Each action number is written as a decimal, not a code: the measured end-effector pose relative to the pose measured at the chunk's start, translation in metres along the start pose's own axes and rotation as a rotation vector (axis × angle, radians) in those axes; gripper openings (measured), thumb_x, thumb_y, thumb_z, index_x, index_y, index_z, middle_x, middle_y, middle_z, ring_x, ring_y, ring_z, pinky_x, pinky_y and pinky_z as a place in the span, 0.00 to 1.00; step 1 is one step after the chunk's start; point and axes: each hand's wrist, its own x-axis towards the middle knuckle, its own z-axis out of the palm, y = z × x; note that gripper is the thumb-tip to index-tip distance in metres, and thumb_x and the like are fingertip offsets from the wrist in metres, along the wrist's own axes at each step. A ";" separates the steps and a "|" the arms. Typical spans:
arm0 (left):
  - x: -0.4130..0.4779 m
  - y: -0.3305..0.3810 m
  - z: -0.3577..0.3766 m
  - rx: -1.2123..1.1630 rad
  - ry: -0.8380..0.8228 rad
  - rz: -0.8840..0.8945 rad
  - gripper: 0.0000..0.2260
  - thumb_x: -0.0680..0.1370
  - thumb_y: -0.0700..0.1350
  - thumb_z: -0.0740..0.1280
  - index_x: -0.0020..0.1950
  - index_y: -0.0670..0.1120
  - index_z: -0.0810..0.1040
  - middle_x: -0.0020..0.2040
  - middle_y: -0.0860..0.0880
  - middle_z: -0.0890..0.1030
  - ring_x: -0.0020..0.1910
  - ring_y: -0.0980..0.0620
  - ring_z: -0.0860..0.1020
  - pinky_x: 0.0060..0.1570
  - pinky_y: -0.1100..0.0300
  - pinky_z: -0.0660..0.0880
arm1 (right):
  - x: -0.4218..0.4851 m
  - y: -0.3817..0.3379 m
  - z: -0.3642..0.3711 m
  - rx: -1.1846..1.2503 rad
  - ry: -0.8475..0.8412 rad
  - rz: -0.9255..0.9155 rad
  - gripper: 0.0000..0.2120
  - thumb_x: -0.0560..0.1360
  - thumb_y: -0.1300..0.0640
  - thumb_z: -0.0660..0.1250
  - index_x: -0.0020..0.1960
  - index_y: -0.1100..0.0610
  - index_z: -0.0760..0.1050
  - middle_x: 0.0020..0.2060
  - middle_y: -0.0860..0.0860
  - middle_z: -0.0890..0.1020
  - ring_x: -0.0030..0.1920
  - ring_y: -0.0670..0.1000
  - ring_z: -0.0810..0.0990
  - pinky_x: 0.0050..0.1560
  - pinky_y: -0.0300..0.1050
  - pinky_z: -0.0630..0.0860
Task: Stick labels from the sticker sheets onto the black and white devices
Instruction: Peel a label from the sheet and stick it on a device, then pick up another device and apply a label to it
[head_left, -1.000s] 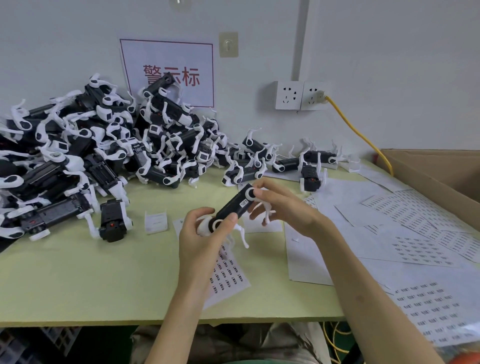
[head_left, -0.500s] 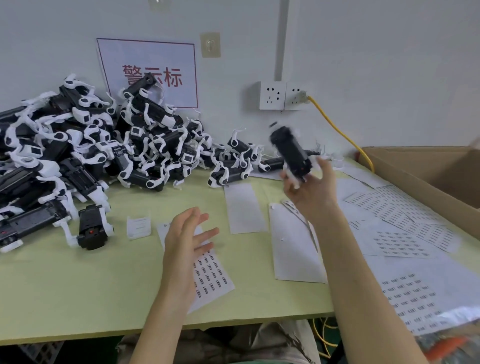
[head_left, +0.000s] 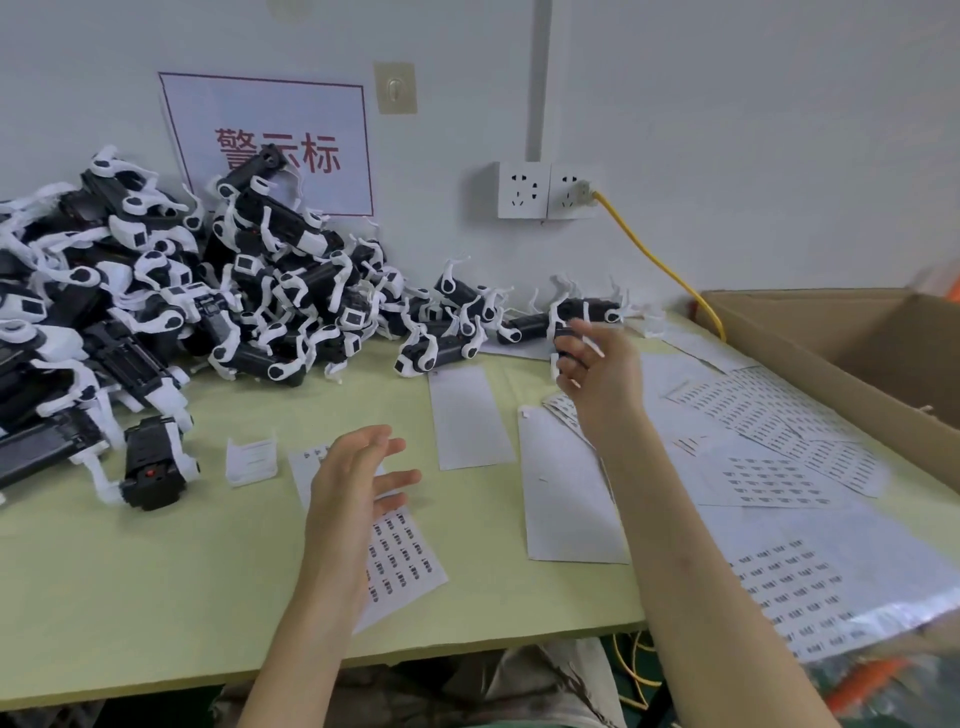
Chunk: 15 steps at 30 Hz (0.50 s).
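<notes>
Head view: the left hand is hovering low in the centre of the frame, its grip open and its fingers spread and holding nothing. It is hanging just above a sticker sheet, probably so that the next label is within easy reach. The right hand is lifted at centre right. Its fingers are blurred but look loose, so its grip is open and empty as far as I can tell. A lone device is standing on the counter just behind those fingertips, apart from the hand.

The black and white devices are sprawling in a tangled heap across the upper left, against the wall, likely as the stock waiting for labels. They look like hard plastic: blocky matte black bodies with curved, hook-like white arms that are catching on one another. One separate device is lying at the heap's near edge.

More label sheets are fanning out thin and flat at the right, printed with rows of small dark marks. Two blank sheets are lying between the hands. The counter is a smooth, pale green surface. An open cardboard box is sitting at the right edge, possibly for finished pieces.
</notes>
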 end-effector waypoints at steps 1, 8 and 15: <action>0.000 0.000 0.000 0.010 -0.001 0.007 0.07 0.83 0.45 0.64 0.56 0.50 0.82 0.53 0.52 0.86 0.47 0.49 0.86 0.49 0.53 0.77 | -0.002 0.006 0.005 -0.174 -0.007 -0.029 0.08 0.78 0.57 0.63 0.51 0.57 0.80 0.34 0.50 0.82 0.29 0.48 0.74 0.34 0.41 0.69; -0.009 0.002 0.000 0.129 0.039 0.207 0.13 0.82 0.39 0.63 0.43 0.51 0.82 0.42 0.49 0.85 0.38 0.53 0.82 0.37 0.64 0.76 | -0.026 0.060 0.033 -1.063 -0.375 -0.433 0.08 0.78 0.61 0.65 0.50 0.50 0.80 0.44 0.47 0.81 0.39 0.43 0.78 0.39 0.34 0.72; 0.004 0.011 -0.039 0.558 0.281 0.389 0.10 0.77 0.41 0.72 0.57 0.52 0.80 0.58 0.57 0.80 0.64 0.51 0.74 0.58 0.62 0.67 | -0.037 0.089 0.038 -1.213 -0.684 -0.450 0.13 0.76 0.62 0.65 0.50 0.43 0.78 0.49 0.42 0.77 0.46 0.41 0.78 0.46 0.34 0.71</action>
